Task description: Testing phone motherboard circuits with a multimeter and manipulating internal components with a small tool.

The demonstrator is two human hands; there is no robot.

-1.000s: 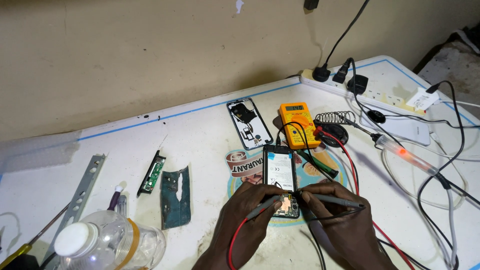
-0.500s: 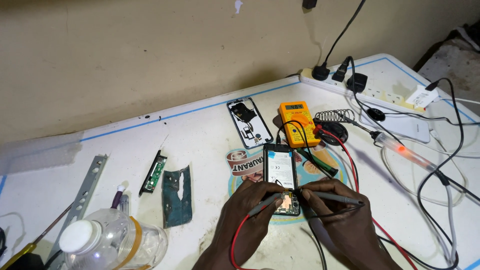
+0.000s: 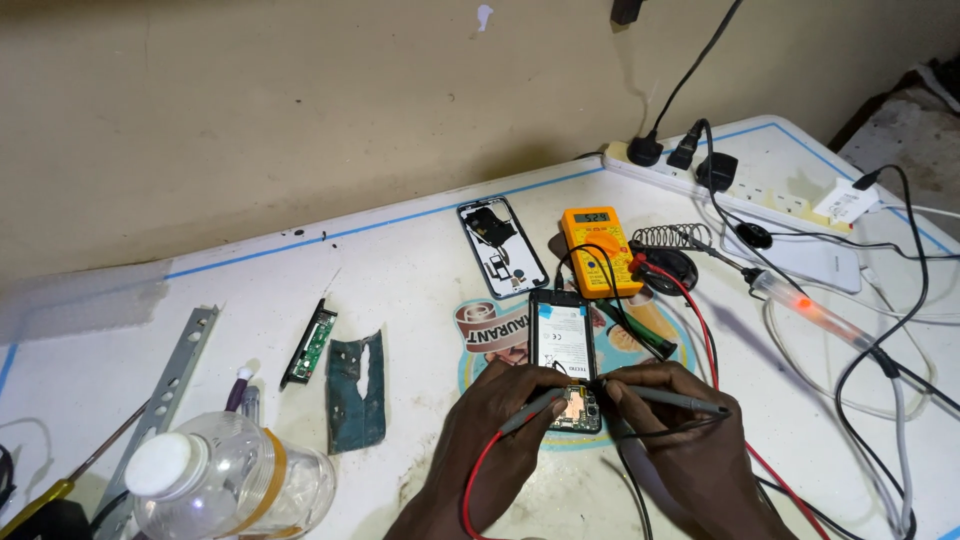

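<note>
Opened phone (image 3: pixel 564 360) lies flat on table (image 3: pixel 420 270), lower end under both sets of fingertips. Left hand (image 3: pixel 490 430) pinches red-lead probe (image 3: pixel 530 410); right hand (image 3: pixel 680 440) pinches black-lead probe (image 3: pixel 670 400), tips on exposed board. Likely light, stiff, fragile; hold by edges. Yellow multimeter (image 3: pixel 597 250) beyond fingers.

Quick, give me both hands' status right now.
Left hand: closed on the red-lead probe, tip at the opened phone.
Right hand: closed on the black-lead probe.
</note>
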